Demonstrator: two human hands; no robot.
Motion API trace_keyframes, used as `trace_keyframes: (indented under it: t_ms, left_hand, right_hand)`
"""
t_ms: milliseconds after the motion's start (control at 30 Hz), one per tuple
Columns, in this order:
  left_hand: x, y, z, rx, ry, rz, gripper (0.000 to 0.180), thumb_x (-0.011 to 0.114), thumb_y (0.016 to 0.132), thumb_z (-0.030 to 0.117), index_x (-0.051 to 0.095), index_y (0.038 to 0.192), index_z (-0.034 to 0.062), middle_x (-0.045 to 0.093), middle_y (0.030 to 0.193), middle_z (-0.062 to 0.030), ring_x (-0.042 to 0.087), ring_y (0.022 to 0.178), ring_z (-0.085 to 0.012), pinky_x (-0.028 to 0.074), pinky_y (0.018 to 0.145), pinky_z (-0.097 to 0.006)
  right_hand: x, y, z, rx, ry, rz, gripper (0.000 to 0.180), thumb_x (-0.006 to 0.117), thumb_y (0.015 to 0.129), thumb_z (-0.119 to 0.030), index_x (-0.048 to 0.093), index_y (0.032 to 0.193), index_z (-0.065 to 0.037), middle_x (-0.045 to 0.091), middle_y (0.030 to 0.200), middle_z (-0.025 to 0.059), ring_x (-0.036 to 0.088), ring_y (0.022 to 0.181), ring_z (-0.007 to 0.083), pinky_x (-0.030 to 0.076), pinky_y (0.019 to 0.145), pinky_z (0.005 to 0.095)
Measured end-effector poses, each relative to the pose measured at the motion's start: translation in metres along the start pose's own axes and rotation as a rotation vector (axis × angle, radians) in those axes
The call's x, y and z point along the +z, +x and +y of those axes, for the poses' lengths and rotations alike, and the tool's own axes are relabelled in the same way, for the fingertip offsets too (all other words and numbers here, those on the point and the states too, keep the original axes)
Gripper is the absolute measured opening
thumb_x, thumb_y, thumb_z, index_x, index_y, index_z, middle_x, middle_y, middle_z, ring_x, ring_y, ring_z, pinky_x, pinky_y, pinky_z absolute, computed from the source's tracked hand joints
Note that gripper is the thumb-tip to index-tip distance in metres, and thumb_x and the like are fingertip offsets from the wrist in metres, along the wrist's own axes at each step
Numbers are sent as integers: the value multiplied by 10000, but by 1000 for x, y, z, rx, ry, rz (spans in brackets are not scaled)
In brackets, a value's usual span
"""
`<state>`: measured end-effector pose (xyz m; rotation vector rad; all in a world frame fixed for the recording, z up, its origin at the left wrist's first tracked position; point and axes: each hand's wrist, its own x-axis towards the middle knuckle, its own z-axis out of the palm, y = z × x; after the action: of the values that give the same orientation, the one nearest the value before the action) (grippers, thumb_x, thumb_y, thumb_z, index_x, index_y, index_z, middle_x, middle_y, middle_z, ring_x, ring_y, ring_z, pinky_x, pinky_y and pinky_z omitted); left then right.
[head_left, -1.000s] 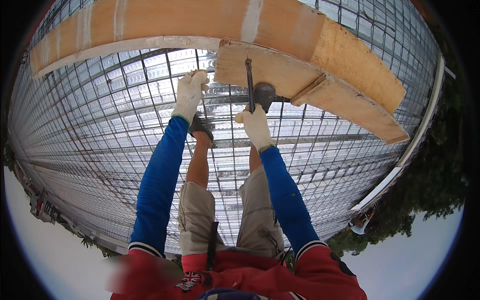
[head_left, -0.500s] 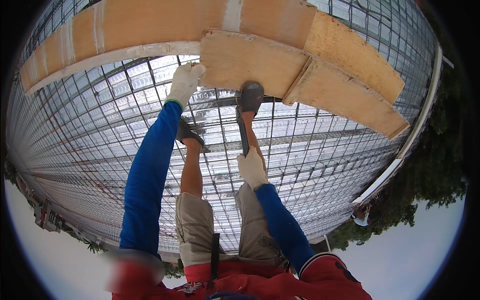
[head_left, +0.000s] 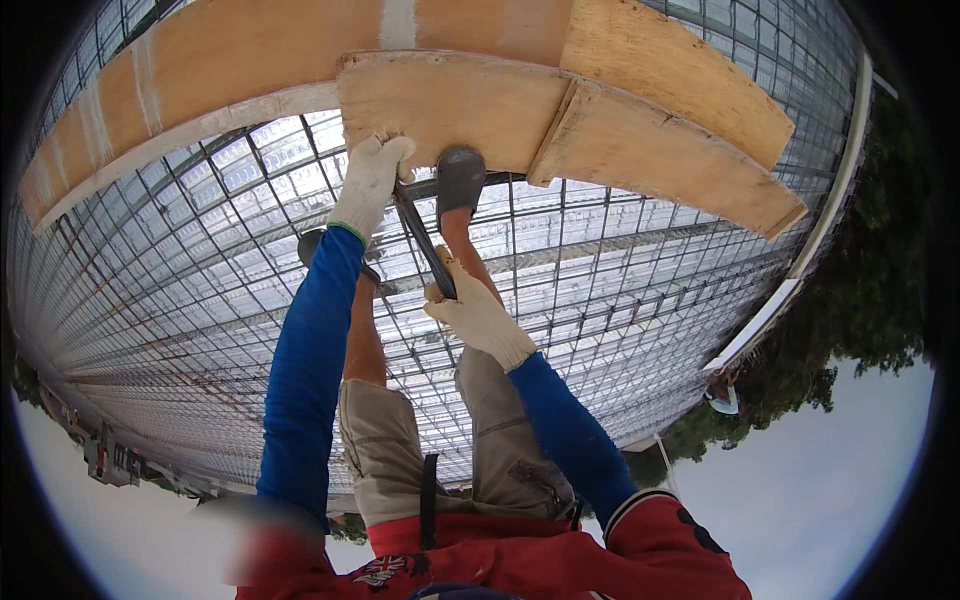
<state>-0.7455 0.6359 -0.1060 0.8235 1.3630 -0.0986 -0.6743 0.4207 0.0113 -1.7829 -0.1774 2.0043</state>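
Note:
In a knitted white work glove, my left hand is closed at the lower left corner of a short plywood board. Whether its fingers grip the board or something small is hidden. My right hand, gloved too, is wrapped round one end of a dark, long bar-shaped tool. The tool slants up and left, its far end close beside my left hand. My right shoe rests at the board's near edge; my left shoe stands on the rebar mesh, partly hidden behind my left forearm.
A mesh of steel bars over shiny ribbed metal decking spreads all around. Longer plywood curves across the far side, and another plywood piece adjoins at right. A pale edge bounds the decking; a person is beyond it.
My right hand has raised the tool and swung its far end left, from beside my right shoe to near my left hand. My left hand now overlaps the board's corner. The view has shifted slightly.

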Motion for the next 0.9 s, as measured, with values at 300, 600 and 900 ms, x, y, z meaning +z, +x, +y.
trace_keyframes:
  t_ms: [300,600,900]
  left_hand:
    - [6,8,14,52,-347,0,182,649,1035,240,665,1014,60,688,801,-13,630,689,-143,452,577,-276]
    - [29,-12,74,857,564,384,174,711,960,163,671,1043,15,659,871,-148,681,848,-305,535,783,-451]
    - [-48,-80,60,276,-439,370,206,609,994,109,501,825,155,325,615,84,248,492,-32,195,449,-254]
  right_hand:
    - [-103,-13,-50,-9,-119,-163,858,662,905,-128,320,1691,-72,685,1152,224,679,1077,369,541,965,408]
    - [-85,25,-33,-326,-458,139,898,678,867,-118,310,1683,-42,653,1132,308,631,1047,476,530,951,467]
    - [-182,68,-79,-10,-240,405,260,693,898,-175,601,1096,-35,567,762,18,536,613,107,462,528,322]
